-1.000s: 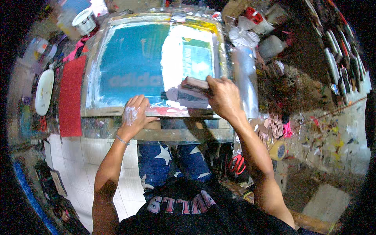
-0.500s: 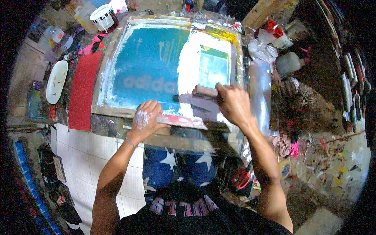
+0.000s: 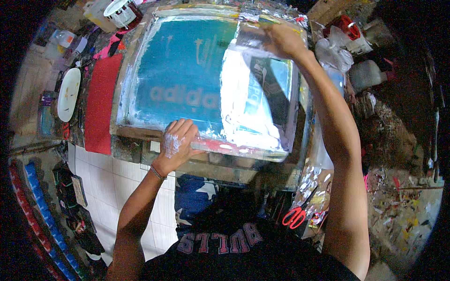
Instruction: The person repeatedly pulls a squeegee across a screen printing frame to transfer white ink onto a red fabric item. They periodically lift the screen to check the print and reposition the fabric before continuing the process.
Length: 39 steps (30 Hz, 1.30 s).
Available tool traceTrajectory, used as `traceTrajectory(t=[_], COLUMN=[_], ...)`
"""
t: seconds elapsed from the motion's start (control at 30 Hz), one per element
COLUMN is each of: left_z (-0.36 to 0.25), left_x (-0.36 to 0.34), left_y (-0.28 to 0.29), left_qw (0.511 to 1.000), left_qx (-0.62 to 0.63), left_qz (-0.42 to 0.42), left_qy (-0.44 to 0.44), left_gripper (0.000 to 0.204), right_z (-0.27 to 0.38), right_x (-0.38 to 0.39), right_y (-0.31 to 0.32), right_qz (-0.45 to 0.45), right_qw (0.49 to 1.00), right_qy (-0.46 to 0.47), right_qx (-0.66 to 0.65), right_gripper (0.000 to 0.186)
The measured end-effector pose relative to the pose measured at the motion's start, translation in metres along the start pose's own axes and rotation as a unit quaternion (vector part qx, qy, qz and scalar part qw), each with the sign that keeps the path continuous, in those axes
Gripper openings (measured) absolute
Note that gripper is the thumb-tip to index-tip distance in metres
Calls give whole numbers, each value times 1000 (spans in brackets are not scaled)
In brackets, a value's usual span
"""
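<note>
A screen-printing frame (image 3: 125, 86) with blue-green mesh lies flat on the bench in front of me. White ink covers much of the mesh's right part, around a clearer panel. My left hand (image 3: 178, 144), with white smears on its back, is closed over the frame's near rim. At the far right corner my right hand (image 3: 285, 41) grips a squeegee (image 3: 251, 35), which rests over the far end of the white ink. Motion blurs the right fingers, and the squeegee's blade edge is not distinct. A dark shadow falls across the clearer panel.
Left of the frame lie a red sheet (image 3: 103, 105) and a white oval dish (image 3: 69, 95). An ink-smeared bucket (image 3: 123, 16) stands at the far left. A plastic bag (image 3: 335, 51) and a jug (image 3: 365, 76) are at right. Red-handled scissors (image 3: 294, 217) lie near my right arm.
My right hand and the squeegee have moved from the frame's near side to its far right corner. The left hand keeps its hold on the near rim. The view has shifted slightly.
</note>
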<state>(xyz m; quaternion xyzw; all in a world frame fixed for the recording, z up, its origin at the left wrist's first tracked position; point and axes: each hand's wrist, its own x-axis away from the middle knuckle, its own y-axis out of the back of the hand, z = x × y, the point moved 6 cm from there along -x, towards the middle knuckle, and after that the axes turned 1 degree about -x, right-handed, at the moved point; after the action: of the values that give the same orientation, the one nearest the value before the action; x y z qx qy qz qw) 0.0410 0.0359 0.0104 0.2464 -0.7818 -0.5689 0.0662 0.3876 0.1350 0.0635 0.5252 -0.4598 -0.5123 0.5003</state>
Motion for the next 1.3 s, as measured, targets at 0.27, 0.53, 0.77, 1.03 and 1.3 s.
traceTrajectory(t=[0.27,0.53,0.77,1.03,1.3], left_z=[-5,-3,-4,-6,2], left_x=[1,-2,1,0,-1], left_y=[4,1,3,5,-4], left_qw=[999,999,997,997,1000], left_qx=[3,17,1,-6,6], left_qz=[-45,-31,-74,-77,-28], left_qy=[-8,0,-32,-29,7], left_gripper=[56,56,55,57,56], right_z=[111,107,116,124,140], right_x=[125,172,193,195,221], right_y=[8,42,39,37,10], right_qz=[49,36,-83,-16,-29], right_qw=[986,999,993,994,997], right_qy=[160,-8,-81,-94,-65], right_qx=[-15,-32,-29,-60,-41], right_gripper=[23,15,10,22,18])
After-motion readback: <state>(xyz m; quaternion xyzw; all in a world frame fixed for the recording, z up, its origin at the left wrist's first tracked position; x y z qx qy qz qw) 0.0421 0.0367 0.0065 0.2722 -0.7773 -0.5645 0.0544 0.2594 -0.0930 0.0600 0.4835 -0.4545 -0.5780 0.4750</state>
